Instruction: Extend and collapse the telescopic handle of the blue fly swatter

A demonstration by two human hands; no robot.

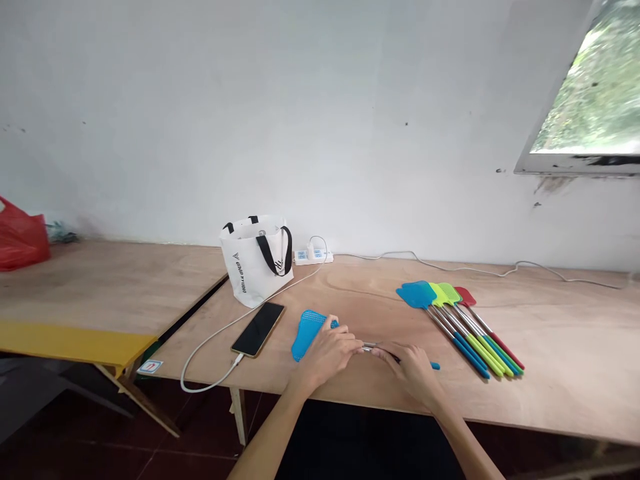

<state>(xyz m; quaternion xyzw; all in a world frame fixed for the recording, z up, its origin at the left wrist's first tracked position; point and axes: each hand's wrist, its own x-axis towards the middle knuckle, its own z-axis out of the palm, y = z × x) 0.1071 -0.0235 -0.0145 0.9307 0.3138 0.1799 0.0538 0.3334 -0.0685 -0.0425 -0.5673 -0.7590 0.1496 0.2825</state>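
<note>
Head camera, looking down over a plywood table (550, 347) set against a white wall: both hands meet over a blue fly swatter (307, 331) lying flat near the front edge. The left hand (327, 355) is closed over the neck where the blue mesh head joins the metal rod, pinning that end to the table. The right hand (411, 368) wraps the rod farther along, fingers curled round it, with the blue handle tip (435, 365) poking out past the palm. Gripping at two points along the shaft looks like a way to work its telescopic sections (the rod seems to be the sliding kind, though the joints are too small to make out).

Well to the right lies a fanned row of fly swatters (460, 327) in blue, green and red, heads toward the wall. To the left, a smartphone (259, 329) rests screen-up on a white charging cable (210, 347), beside a white tote bag (256, 259) and a power strip (313, 254).
</note>
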